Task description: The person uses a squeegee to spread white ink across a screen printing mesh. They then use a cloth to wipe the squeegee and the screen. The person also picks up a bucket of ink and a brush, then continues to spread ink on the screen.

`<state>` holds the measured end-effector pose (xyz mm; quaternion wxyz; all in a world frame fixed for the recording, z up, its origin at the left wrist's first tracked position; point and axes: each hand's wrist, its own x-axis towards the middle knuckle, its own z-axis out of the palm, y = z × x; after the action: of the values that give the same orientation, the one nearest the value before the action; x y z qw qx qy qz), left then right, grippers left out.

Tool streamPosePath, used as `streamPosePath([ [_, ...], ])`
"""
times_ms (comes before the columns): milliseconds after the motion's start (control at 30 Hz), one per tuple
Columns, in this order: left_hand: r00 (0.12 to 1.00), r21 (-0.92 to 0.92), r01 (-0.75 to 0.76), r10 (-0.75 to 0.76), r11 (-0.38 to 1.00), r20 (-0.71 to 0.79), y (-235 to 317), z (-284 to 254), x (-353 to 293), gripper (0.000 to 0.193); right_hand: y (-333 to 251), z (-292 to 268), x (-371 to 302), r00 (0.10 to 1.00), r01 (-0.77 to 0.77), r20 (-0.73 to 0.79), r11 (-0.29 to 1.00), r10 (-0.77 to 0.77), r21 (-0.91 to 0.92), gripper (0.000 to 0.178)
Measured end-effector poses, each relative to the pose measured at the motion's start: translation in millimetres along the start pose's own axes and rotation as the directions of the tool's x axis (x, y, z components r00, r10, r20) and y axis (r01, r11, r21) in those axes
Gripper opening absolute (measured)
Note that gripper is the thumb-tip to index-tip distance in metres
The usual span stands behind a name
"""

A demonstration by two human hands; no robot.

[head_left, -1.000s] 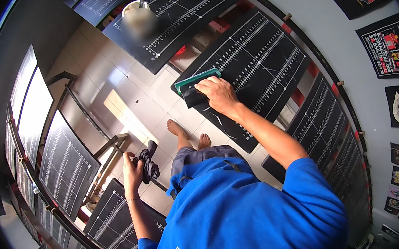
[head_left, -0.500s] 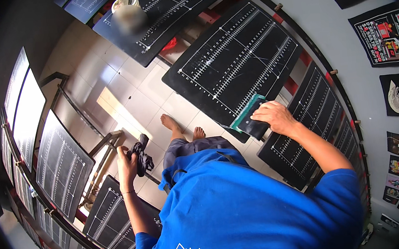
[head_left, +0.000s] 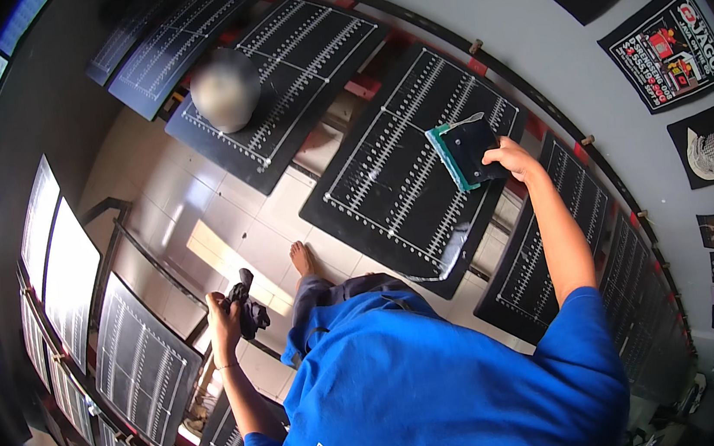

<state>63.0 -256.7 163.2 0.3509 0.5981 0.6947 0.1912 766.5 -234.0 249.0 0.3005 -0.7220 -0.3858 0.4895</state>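
Note:
My right hand [head_left: 510, 160] grips the black handle of a squeegee [head_left: 469, 143] with a green blade. It is over the right part of a black printing board [head_left: 399, 166] marked with white ruler lines. A shiny whitish smear [head_left: 456, 250] shows at the board's near corner, and a thin pale streak runs along its near edge. Down at my left side, my left hand [head_left: 222, 331] is closed round a crumpled dark cloth [head_left: 249, 307], away from the boards. Whether the squeegee blade touches the board all along its length, I cannot tell.
A blurred whitish tub [head_left: 225, 91] stands on the neighbouring board [head_left: 297, 64]. More marked boards stand to the right [head_left: 542, 247] and left [head_left: 141, 359]. A curved dark rail [head_left: 535, 100] runs past the boards. Printed dark sheets [head_left: 665, 47] hang on the grey wall.
My right hand has carried the squeegee from the board's near edge further away across it, and a shiny smear now shows there. The left hand still holds the cloth. The whole view has shifted.

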Motion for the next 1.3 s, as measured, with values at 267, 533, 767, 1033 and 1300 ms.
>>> streamPosePath([
  [267,0.998,0.004,-0.014,0.014,1.0,0.058,-25.6,-19.8,131.3,0.037,-126.7,72.6,153.9,0.963,0.119,-0.245,0.993,-0.113,0.01,0.031],
  [533,0.962,0.084,-0.061,0.036,0.995,0.271,-59.7,-40.1,274.9,0.037,-290.0,240.7,312.2,0.987,-0.142,-0.159,0.683,0.038,-0.716,0.043],
  [767,0.852,0.128,-0.214,0.121,0.968,0.509,-65.8,-26.5,365.4,0.04,-252.9,256.5,286.8,0.883,-0.248,-0.408,0.51,-0.23,-0.824,0.021],
  [1033,0.855,0.196,-0.006,-0.097,0.981,0.51,-162.9,9.3,436.5,0.042,-187.8,262.4,158.2,0.743,-0.173,-0.631,0.845,-0.226,-0.506,0.022],
  [1300,0.799,0.17,0.232,-0.288,0.958,0.528,-170.7,-23.3,447.4,0.045,-41.8,175.2,-103.3,0.25,-0.406,-0.963,0.914,0.099,-0.012,0.031],
])
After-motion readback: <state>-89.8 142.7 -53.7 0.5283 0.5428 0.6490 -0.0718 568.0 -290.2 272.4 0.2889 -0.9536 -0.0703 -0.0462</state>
